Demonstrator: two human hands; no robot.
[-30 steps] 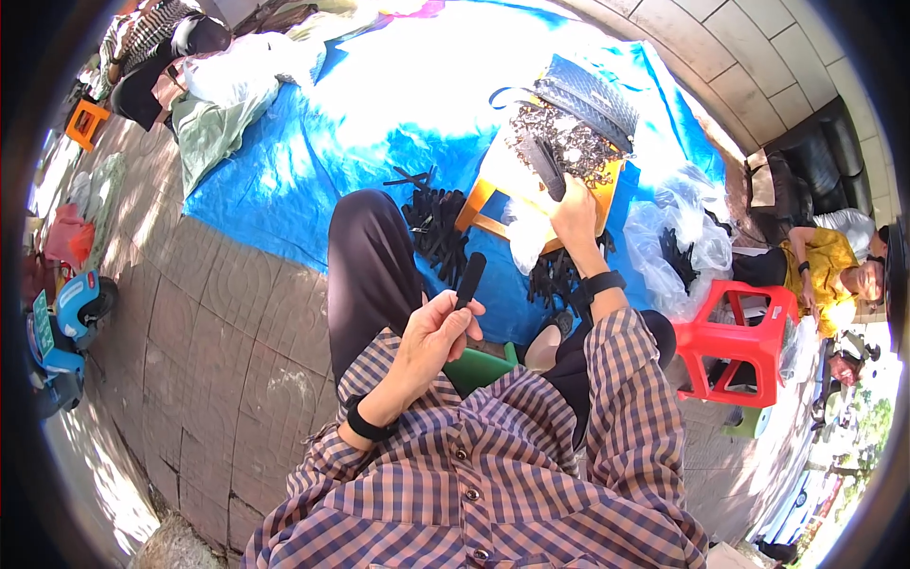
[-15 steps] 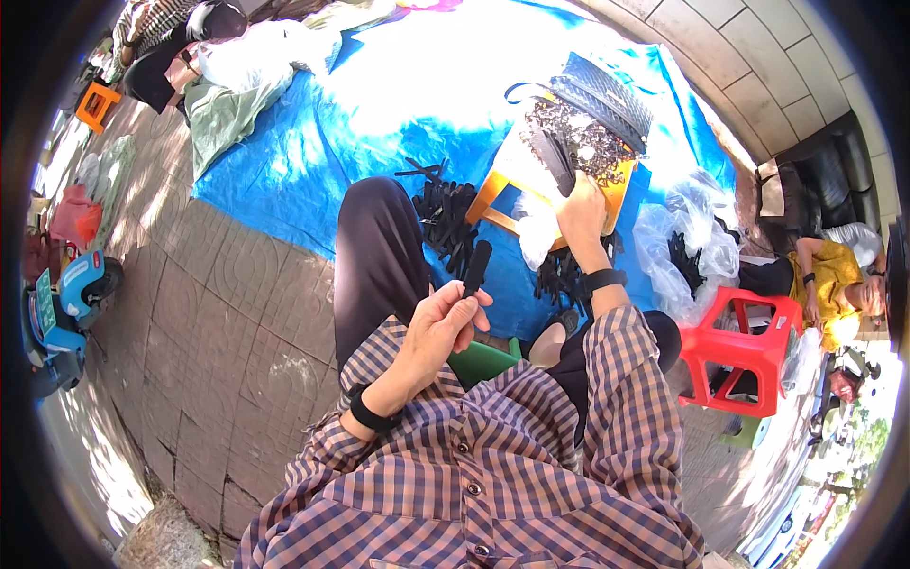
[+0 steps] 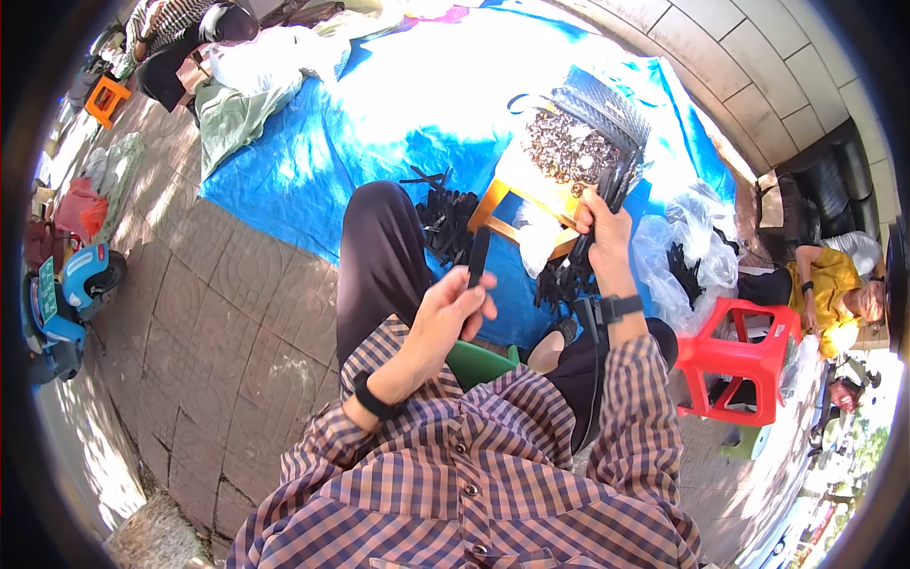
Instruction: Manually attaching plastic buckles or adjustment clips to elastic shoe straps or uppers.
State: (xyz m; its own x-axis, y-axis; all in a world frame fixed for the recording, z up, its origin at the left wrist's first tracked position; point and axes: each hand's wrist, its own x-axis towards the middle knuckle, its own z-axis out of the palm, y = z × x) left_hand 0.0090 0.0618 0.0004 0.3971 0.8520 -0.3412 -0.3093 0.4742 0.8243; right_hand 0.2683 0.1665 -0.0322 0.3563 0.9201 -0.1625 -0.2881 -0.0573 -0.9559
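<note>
My left hand (image 3: 450, 311) is closed round one end of a short black strap (image 3: 479, 256), which points up and away from me. Farther to the right, my right hand (image 3: 607, 230) grips a bundle of long dark straps (image 3: 622, 175) at the near right corner of an orange stool (image 3: 487, 204). Many small shiny pieces (image 3: 569, 147) are heaped on the stool. Behind them leans a black woven bag (image 3: 597, 102). Loose black straps (image 3: 445, 216) lie on the ground left of the stool, and more hang or lie below my right hand.
A blue tarp (image 3: 284, 180) covers the ground ahead. Clear plastic bags (image 3: 687, 218) and a red stool (image 3: 735, 356) stand at right, near a person in yellow (image 3: 829, 299). Left are a blue scooter (image 3: 66, 303) and paving. A tiled wall (image 3: 749, 57) borders the far right.
My right hand has drawn back slightly toward me and to the right, and its bundle has swung to the right off the shiny pieces. My left hand still holds the strap, barely moved.
</note>
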